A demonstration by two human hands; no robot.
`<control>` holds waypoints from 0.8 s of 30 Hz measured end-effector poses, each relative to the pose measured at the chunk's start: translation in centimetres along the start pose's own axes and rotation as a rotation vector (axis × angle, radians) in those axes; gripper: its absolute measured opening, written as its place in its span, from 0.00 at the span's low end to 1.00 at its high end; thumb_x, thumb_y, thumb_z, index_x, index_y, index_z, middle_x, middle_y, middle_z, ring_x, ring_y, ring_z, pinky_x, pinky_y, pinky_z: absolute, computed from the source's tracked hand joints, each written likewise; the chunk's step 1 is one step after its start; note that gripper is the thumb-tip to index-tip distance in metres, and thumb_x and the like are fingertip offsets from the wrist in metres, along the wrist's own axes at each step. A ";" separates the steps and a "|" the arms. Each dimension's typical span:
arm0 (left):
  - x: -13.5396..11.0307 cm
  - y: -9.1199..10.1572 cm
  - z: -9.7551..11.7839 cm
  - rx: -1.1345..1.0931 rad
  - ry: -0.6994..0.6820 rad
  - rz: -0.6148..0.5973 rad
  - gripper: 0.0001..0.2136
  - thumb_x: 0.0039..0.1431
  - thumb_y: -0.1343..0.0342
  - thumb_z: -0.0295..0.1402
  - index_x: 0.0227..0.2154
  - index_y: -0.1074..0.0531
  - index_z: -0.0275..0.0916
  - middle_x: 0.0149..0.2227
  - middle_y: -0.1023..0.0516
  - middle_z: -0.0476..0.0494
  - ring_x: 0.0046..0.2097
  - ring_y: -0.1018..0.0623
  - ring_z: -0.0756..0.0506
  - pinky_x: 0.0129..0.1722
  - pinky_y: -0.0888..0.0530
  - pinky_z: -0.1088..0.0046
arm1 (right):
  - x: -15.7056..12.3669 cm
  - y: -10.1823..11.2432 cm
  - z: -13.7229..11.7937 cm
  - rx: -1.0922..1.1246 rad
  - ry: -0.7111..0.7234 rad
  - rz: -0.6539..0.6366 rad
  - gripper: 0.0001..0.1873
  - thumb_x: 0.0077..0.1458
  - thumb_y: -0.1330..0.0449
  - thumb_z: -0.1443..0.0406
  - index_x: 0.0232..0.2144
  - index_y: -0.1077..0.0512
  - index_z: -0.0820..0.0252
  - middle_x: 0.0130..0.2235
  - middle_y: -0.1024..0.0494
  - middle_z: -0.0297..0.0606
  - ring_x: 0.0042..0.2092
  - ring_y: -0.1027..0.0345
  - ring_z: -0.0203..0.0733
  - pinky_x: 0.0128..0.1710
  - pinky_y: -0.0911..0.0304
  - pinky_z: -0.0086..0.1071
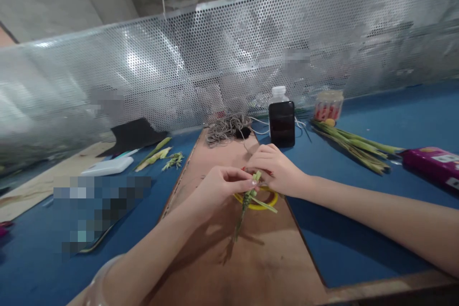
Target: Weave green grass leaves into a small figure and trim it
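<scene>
My left hand (229, 184) pinches a small plaited piece of green leaf strips (247, 198) between thumb and fingertips. Its thin end points down toward the board, and a loose pale strip sticks out to the right. My right hand (274, 169) is closed at the upper end of the same piece, its fingers curled and partly hidden. Specks of something red show between the hands, too small to name. Below the hands lies a yellow ring-shaped thing (267, 206), partly covered by the leaf piece.
A brown board (229, 277) runs down the middle of the blue table (322, 248). Behind the hands lie tangled grey cord (225, 129), a phone (281, 124) propped on a bottle, and a jar (329, 105). Green stalks (353, 143) and a purple packet (432, 165) lie right; leaf scraps (154, 158) left.
</scene>
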State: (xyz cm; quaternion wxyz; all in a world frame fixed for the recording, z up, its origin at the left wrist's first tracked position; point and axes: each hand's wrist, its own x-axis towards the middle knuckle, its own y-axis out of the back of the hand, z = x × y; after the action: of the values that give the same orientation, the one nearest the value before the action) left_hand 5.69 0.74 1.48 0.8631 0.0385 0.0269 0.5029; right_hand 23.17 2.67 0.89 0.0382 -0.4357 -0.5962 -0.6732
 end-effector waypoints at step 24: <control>0.2 0.2 -0.2 -0.179 -0.008 0.113 0.08 0.39 0.38 0.29 0.25 0.28 0.35 0.29 0.25 0.45 0.33 0.26 0.48 0.37 0.32 0.73 | -0.2 0.8 -1.0 0.111 -0.116 0.297 0.13 0.54 0.53 0.70 0.42 0.37 0.61 0.37 0.31 0.42 0.38 0.38 0.38 0.38 0.41 0.34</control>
State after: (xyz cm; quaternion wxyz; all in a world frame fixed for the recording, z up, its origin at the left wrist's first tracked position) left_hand 5.58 1.03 1.26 0.8335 -0.0354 -0.0236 0.5509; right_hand 23.18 1.55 1.49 0.1269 -0.5544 -0.5625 -0.6001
